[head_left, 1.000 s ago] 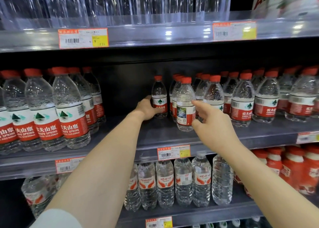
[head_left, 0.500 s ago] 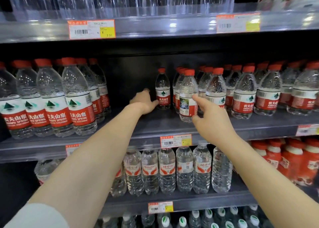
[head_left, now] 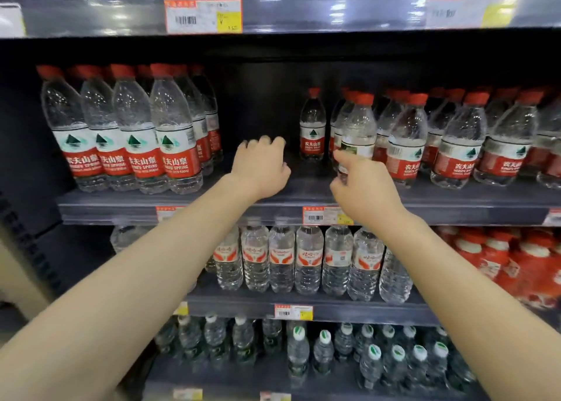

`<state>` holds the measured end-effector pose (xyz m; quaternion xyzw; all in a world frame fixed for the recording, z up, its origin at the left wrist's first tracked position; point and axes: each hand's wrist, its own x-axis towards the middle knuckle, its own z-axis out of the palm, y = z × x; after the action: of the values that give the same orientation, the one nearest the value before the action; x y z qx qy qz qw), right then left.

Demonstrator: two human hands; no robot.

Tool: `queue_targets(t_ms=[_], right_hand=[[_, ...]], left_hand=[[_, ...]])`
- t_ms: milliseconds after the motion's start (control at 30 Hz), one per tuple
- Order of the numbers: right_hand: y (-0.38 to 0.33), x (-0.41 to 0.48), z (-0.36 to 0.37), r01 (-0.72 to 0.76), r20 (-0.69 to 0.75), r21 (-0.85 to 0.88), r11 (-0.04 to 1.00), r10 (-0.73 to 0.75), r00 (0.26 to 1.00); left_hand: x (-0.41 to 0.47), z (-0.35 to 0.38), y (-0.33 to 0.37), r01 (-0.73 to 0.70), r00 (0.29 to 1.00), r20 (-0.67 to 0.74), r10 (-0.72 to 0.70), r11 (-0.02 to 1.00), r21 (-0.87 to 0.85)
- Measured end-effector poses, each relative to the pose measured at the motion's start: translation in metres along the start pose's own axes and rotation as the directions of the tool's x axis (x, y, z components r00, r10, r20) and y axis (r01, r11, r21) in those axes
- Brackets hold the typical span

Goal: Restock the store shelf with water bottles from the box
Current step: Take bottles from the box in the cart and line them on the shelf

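Both hands empty: left hand loosely curled above the bare gap on the shelf, right hand with fingers spread, forefinger tip at the front bottle. Nudge that bottle upright, label forward (single bottle stands behind). Arms stretched forward. Box not in view.

On the middle shelf, a lone bottle stood far back. Left of it, past a gap, stood the large bottles; just right stood the small bottles, one front bottle foremost.
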<state>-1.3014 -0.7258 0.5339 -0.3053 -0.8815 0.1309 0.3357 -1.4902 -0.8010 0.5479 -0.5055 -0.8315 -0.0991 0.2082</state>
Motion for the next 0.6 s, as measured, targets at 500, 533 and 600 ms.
queue_targets(t_ms=[500, 533, 600], right_hand=[[-0.093, 0.013, -0.102, -0.012, 0.383, -0.295, 0.955, 0.13, 0.914], [-0.101, 0.009, -0.119, -0.021, 0.391, -0.297, 0.955, 0.142, 0.909], [-0.113, 0.0, -0.158, -0.065, 0.382, -0.295, 0.953, 0.18, 0.907]], left_hand=[[-0.054, -0.133, -0.005, -0.03, 0.88, 0.473, 0.044, 0.999, -0.037], [-0.058, -0.152, 0.0, -0.049, 0.875, 0.48, 0.061, 0.998, -0.036], [-0.064, -0.189, 0.017, -0.096, 0.881, 0.462, 0.105, 0.994, -0.044]])
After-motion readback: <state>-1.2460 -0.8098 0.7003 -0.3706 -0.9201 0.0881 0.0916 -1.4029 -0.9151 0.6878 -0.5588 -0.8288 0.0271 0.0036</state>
